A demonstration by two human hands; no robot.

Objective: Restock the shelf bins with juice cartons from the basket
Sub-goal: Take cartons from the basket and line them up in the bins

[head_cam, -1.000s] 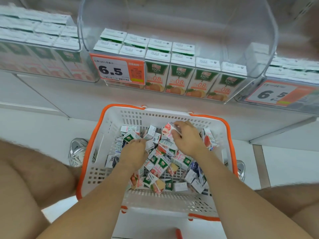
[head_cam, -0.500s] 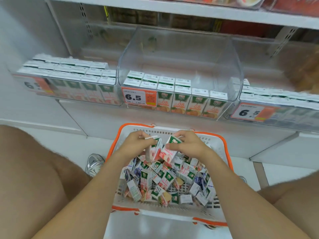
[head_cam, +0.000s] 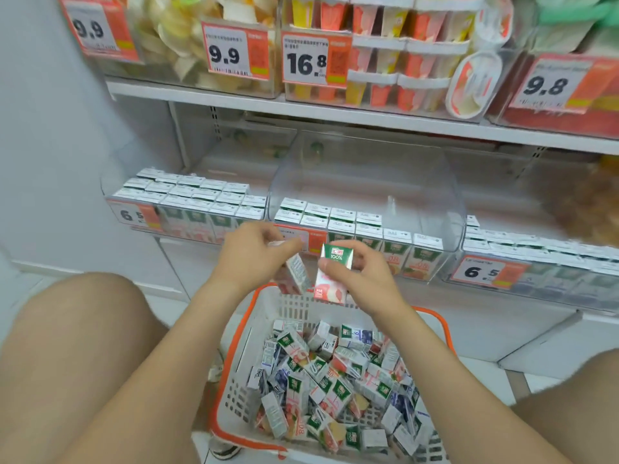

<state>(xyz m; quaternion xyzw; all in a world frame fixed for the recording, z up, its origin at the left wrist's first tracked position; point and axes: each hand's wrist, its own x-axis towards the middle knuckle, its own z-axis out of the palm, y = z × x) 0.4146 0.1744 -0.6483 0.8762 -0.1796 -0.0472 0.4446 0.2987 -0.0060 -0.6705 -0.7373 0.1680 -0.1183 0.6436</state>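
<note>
A white basket with an orange rim (head_cam: 234,360) stands on the floor between my knees, filled with several small juice cartons (head_cam: 335,376) lying jumbled. My left hand (head_cam: 249,252) grips a carton (head_cam: 298,274) with its side panel facing me. My right hand (head_cam: 360,272) pinches a green-and-pink carton (head_cam: 333,272) upright beside it. Both cartons hover above the basket's far rim, in front of the clear middle shelf bin (head_cam: 368,182), which holds rows of orange-label cartons (head_cam: 395,239) at its front and is bare behind them.
The left bin (head_cam: 187,202) and the right bin (head_cam: 542,259) are packed with cartons behind 6.5 price tags. The shelf above (head_cam: 335,112) carries snack tubs and cups. My bare knees flank the basket. A shoe (head_cam: 224,452) shows under the basket's near corner.
Both hands have risen out of the basket, each with a carton, up to the middle bin's front. My view has tilted up, bringing the upper shelf into sight.
</note>
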